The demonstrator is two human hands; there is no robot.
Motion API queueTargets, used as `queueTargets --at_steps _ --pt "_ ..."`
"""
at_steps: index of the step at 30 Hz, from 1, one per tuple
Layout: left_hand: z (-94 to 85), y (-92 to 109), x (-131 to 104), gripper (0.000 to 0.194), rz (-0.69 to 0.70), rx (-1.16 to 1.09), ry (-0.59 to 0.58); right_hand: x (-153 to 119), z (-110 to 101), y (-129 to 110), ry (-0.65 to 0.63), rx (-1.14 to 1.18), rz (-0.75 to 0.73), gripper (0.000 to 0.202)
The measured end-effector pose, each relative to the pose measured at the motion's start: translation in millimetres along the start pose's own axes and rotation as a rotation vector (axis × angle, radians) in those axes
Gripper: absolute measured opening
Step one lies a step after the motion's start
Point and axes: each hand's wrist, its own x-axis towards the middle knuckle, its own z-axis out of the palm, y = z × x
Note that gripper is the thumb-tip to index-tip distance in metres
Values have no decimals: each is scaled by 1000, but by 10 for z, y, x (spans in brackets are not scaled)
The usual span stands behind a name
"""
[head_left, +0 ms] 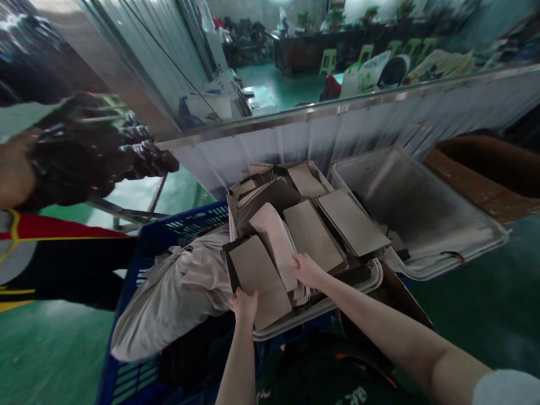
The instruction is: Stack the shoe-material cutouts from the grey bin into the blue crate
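My left hand [244, 305] grips the lower left edge of a stack of flat grey-brown rectangular sheets [259, 281], its thumb on top. The fingers of my right hand [310, 271] are closed on the right edge of a bundle of pale pinkish sheets [274, 239] just beside that stack. Both bundles lie in a pale plastic tub [318, 309] heaped with similar pieces. Farther right in the tub are another grey-brown stack [312, 233] and a lighter stack [354, 222]. I cannot tell what the sheets are made of.
A blue crate [130, 292] holding a whitish cloth bundle [181, 292] stands to the left. On the right are a second pale tub [405, 208] and a brown box [485, 174]. A white panel wall [287, 146] runs behind. Another person's dark-gloved hand [80, 152] shows at the left.
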Motion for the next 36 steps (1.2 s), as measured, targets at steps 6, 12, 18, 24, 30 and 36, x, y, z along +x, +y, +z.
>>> queueTargets --at_steps 6,12,18,24,30,36 --pt "96 104 135 80 22 148 -11 545 67 -11 115 -94 215 55" --pt "37 -47 401 63 -2 174 -144 883 312 -206 208 -176 377 59" --pt "172 -6 500 57 -34 195 -199 1115 307 -134 213 -154 500 66" --pt "285 150 440 76 -106 185 -94 1104 459 -265 162 -120 419 72" --pt "283 200 486 72 -111 108 -93 1070 623 -393 22 -82 370 82" --pt "293 187 438 73 -108 -31 -98 982 562 -358 93 -128 299 71"
